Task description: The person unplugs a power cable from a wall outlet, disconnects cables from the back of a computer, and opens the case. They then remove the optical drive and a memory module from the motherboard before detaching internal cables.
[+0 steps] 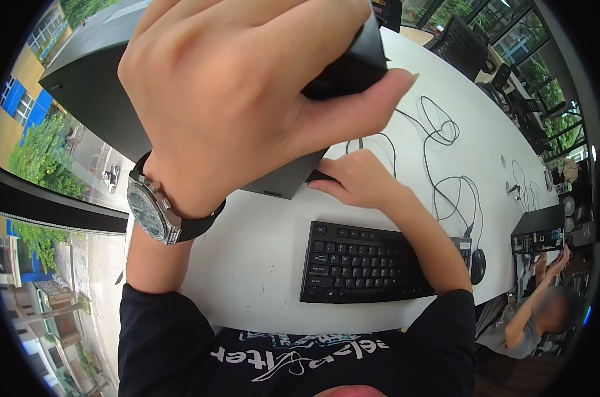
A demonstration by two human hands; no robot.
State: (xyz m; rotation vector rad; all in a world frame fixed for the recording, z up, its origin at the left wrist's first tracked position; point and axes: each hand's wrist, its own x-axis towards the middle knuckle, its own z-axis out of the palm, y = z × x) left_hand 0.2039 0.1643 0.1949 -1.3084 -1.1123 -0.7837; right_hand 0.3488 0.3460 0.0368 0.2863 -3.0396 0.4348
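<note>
A large dark computer case [88,79] stands on the white table at the left, its near lower corner [277,188] showing under my left forearm. Close to the camera, my left hand [227,86], with a watch on the wrist, is wrapped round a black box-shaped part [353,69]. Its thumb lies along the underside, and its fingertips are hidden. Lower down, beside the case's edge, my right hand [363,178] pinches a small black piece [320,176]; I cannot tell its kind.
A black keyboard [359,261] lies under my right forearm, with a mouse [478,266] beside it. Thin black cables [439,132] loop across the white table [247,278]. At far right, another person [521,324] reaches to an open computer case [538,231]. A window borders the left.
</note>
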